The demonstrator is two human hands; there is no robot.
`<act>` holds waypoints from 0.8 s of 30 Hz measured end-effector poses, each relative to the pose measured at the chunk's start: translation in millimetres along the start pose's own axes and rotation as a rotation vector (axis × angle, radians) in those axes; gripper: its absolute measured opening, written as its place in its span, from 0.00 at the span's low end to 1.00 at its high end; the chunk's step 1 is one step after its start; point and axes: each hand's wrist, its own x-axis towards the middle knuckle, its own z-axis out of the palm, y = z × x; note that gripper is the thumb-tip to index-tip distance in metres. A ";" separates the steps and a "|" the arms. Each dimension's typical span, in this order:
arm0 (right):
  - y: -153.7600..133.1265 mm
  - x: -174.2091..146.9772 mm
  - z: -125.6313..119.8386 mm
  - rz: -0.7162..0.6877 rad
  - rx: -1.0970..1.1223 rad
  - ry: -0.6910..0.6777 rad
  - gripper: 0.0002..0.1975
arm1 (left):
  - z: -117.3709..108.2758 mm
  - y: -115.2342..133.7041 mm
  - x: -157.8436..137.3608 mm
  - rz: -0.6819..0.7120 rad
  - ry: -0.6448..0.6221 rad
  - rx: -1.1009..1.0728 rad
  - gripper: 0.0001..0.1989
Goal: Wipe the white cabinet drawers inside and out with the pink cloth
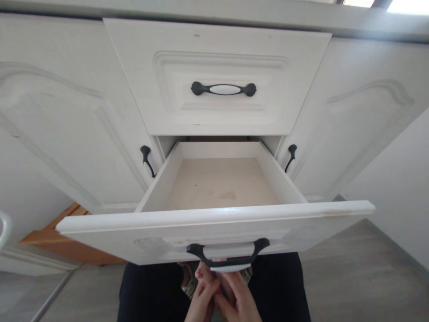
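Observation:
My left hand (203, 293) and my right hand (237, 293) are together between my knees, low and behind the lower edge of the pulled-out drawer. Their fingers are curled against each other, and part of them is hidden by the black drawer handle (231, 263) with its white inset. Whether anything lies between them, I cannot make out. The white drawer (214, 214) stands far out of the cabinet. Its pale bottom (217, 179) shows a small brownish mark (228, 195) and a dark speck.
Above is a closed drawer front (224, 112) under the countertop (214, 13). White cabinet doors (67, 112) flank the drawer. A wooden piece (73, 243) stands on the left. Dark-trousered legs (150, 290) are below, on a grey floor (351, 277).

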 end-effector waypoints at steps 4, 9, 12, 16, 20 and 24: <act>9.1 -1.1 -11.7 0.258 0.300 0.167 0.29 | 11.0 10.6 -7.0 -0.047 -0.014 -0.097 0.23; 13.6 4.0 -29.4 0.434 0.610 -0.046 0.31 | 20.8 19.6 -16.2 -0.116 -0.125 -0.114 0.21; 12.0 4.0 -38.9 0.321 0.470 -0.053 0.33 | 23.1 20.5 -19.0 -0.156 -0.151 -0.110 0.21; 0.2 8.5 -53.2 0.166 0.154 0.031 0.28 | 26.1 21.5 -19.3 -0.145 -0.167 -0.031 0.20; -15.2 22.5 -68.8 0.070 0.005 -0.116 0.17 | 21.0 22.9 -15.5 -0.121 -0.174 0.100 0.14; -21.8 33.4 -79.9 0.074 0.014 -0.204 0.08 | 3.9 19.3 -1.8 -0.118 -0.034 0.345 0.18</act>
